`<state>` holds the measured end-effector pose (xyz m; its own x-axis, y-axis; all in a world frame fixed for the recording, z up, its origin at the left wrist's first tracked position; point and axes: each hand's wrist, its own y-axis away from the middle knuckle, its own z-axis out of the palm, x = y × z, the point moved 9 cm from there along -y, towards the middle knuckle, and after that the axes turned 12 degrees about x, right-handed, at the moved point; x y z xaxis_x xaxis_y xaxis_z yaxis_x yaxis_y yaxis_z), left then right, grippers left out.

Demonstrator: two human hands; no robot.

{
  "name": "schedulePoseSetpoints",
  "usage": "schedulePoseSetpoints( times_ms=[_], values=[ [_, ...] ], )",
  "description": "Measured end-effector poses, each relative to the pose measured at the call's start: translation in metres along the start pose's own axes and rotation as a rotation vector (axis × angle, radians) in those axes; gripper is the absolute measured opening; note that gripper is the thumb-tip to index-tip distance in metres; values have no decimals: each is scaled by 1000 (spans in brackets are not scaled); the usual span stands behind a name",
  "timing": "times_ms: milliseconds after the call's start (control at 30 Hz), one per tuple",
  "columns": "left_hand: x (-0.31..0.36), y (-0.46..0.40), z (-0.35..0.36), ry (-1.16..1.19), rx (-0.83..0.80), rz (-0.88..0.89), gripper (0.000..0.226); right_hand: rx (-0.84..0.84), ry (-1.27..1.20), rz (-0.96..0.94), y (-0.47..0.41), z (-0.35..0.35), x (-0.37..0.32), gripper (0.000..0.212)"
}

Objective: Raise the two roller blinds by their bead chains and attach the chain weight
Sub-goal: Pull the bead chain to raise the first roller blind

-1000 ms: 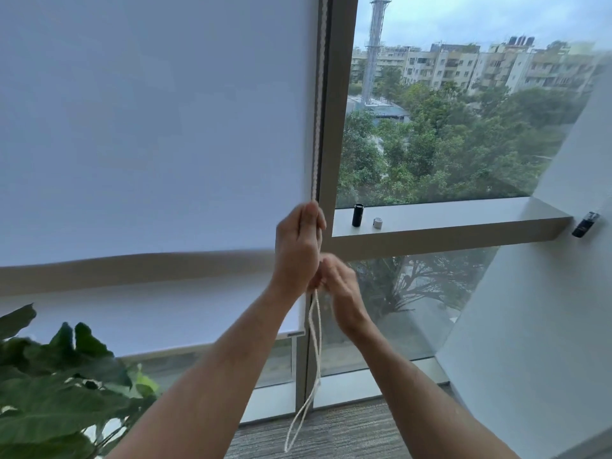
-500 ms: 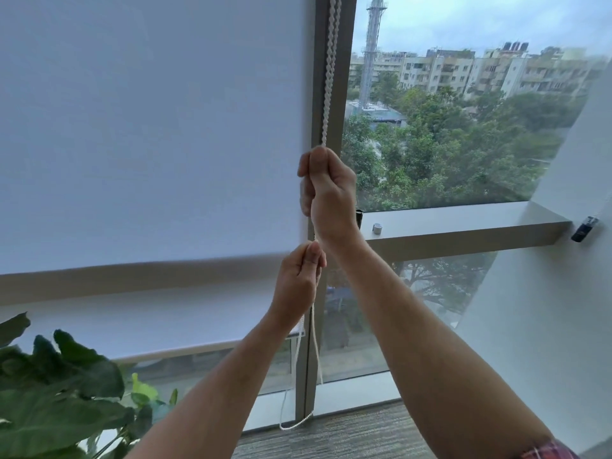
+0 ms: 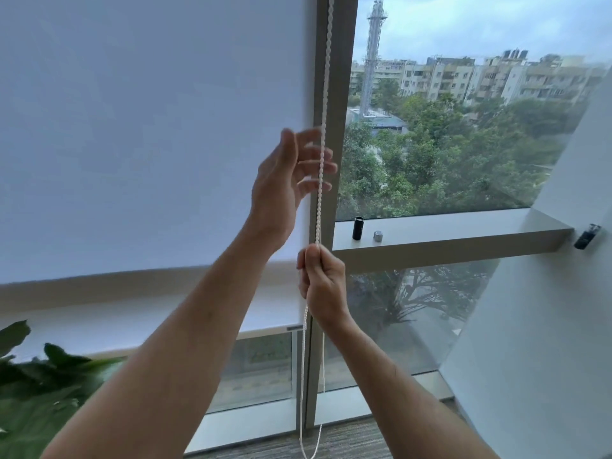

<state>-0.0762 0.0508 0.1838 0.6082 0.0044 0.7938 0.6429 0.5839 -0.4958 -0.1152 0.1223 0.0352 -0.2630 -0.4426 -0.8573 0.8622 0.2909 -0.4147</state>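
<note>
A white roller blind [image 3: 149, 127] covers the left window; its bottom bar [image 3: 265, 330] hangs a little above the lowest pane. The white bead chain [image 3: 326, 77] runs down along the grey mullion and loops near the floor. My right hand [image 3: 323, 283] is closed on the chain below sill height. Higher up, my left hand [image 3: 291, 180] is raised beside the chain with its fingers spread around it, blurred. On the right window ledge stand a black cylinder [image 3: 358, 228] and a small silver cap [image 3: 378, 236]. The right window shows no blind.
A large green plant [image 3: 36, 385] fills the lower left corner. The grey ledge [image 3: 463, 233] juts out at the right window, ending at a slanted white wall [image 3: 546, 326] with a small black fitting [image 3: 586, 238]. Grey carpet lies below.
My right hand has pulled the chain down from above sill height to below it. My left hand has let go low down and risen, opening beside the chain. The blind's bottom bar sits slightly higher.
</note>
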Motion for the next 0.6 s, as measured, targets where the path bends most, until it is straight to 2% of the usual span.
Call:
schedulePoseSetpoints(
  times_ms=[100, 233, 333, 400, 500, 600],
  values=[
    [13, -8, 23, 10, -38, 23, 34, 12, 85, 52, 16, -13, 27, 39],
    [-8, 12, 24, -48, 35, 94, 38, -10, 183, 73, 35, -30, 55, 39],
    [-30, 29, 16, -67, 65, 127, 35, -75, 227, 96, 40, -40, 63, 47],
    [-46, 38, 8, -85, 96, 110, 33, -107, 232, 62, 30, -44, 50, 52],
    [-76, 52, -3, -152, 134, 71, 33, -28, 203, 7, -2, -42, 8, 70],
    [-103, 66, -11, -199, 126, 41, 37, 60, 140, -46, -35, -30, -42, 63]
  ],
)
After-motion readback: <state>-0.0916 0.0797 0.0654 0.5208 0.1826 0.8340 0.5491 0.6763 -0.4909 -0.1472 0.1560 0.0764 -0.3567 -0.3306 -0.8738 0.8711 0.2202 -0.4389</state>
